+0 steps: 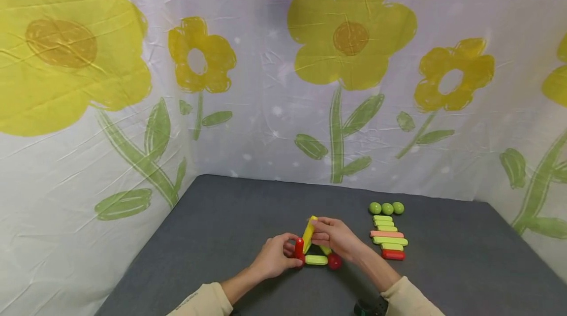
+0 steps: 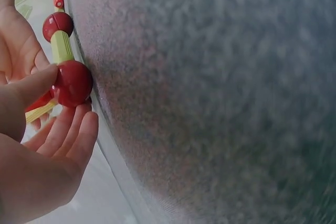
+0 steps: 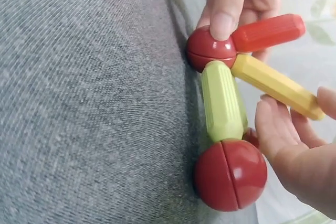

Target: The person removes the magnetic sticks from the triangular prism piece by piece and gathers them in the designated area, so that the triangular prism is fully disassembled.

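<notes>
Item: a small frame of glossy plastic-looking pieces, near the middle of a dark grey cloth-covered table.

Left corner: a smooth dark red ball. The left hand pinches it, thumb on one side, fingers on the other.

On that ball: a short faceted red rod, upright.

Also meeting that ball: a faceted yellow rod, tilted, its upper end pinched between thumb and fingers of the right hand.

Near side: a faceted pale green rod, lying between the left ball and a second dark red ball at right.

From the right ball toward the far side: a yellow-green rod, its far end hidden behind the right hand.

Obstructions: seen from above, the left hand's fingers cover part of the left ball, and the right hand stands before the frame's far side.

To the right, well apart from the frame: three glossy green balls in a far row; nearer, a column of six rods, five yellow-green and one salmon; nearest, a thick red rod.

Surround: a white cloth backdrop printed with yellow flowers; cream sleeves on both arms; a dark band by the right cuff.
</notes>
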A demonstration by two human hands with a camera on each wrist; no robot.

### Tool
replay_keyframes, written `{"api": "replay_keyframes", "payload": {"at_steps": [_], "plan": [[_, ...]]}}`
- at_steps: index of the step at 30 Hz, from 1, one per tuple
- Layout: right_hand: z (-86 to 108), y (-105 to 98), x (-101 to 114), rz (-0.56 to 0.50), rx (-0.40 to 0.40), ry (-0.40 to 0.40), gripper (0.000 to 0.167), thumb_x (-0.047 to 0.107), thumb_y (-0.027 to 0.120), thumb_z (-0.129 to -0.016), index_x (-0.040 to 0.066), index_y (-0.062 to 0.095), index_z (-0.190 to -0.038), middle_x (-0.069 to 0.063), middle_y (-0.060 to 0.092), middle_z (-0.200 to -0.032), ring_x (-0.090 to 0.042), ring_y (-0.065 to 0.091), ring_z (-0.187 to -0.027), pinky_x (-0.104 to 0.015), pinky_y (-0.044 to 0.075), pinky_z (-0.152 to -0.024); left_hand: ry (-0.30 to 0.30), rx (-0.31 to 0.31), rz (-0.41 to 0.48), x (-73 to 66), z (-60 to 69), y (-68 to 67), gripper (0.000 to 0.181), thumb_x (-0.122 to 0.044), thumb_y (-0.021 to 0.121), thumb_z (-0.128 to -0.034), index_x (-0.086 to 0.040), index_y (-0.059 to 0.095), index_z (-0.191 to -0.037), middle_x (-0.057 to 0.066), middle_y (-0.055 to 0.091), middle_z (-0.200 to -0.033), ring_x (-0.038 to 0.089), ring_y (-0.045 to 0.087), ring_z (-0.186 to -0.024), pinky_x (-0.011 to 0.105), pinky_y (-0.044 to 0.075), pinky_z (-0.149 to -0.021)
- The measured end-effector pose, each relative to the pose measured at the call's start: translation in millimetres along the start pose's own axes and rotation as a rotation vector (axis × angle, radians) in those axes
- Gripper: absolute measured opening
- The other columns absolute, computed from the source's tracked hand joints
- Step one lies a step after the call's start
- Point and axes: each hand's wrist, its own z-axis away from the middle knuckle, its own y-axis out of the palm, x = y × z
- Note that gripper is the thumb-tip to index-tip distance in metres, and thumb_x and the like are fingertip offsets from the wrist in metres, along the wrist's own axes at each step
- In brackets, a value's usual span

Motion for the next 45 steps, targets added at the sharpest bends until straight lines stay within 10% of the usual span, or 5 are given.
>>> {"api": "replay_keyframes", "payload": {"at_steps": [31,45], "plan": [[3.2,-9.5,1.5,-0.055,-0.138,-0.045,0.054,0.027,0.054,-0.099,-0.011,0.042,-0.135,-0.006,0.066,-0.094,-0.014,0.066,-0.084,-0.032,0.051,-0.084,0.063,0.058,-0.039,-2.8,-3.6,-0.9,0.028,-0.007,0.083,-0.0732,0.000,0.069,-0.097,0.002,0.068,-0.080,0.012,0.064,-0.071,0.028,0.052,-0.067],[13.8,-31.4,1.7,-0.090,-0.218,-0.042,0.043,0.026,0.055,-0.099,-0.006,0.051,-0.127,-0.004,0.063,-0.088,-0.014,0.064,-0.078,-0.029,0.052,-0.080,0.003,0.108,0.060,-2.0,-3.4,-1.4,0.031,-0.004,0.080,-0.0760,0.002,0.069,-0.104,0.006,0.070,-0.092,0.020,0.067,-0.084,0.035,0.054,-0.075]]}}
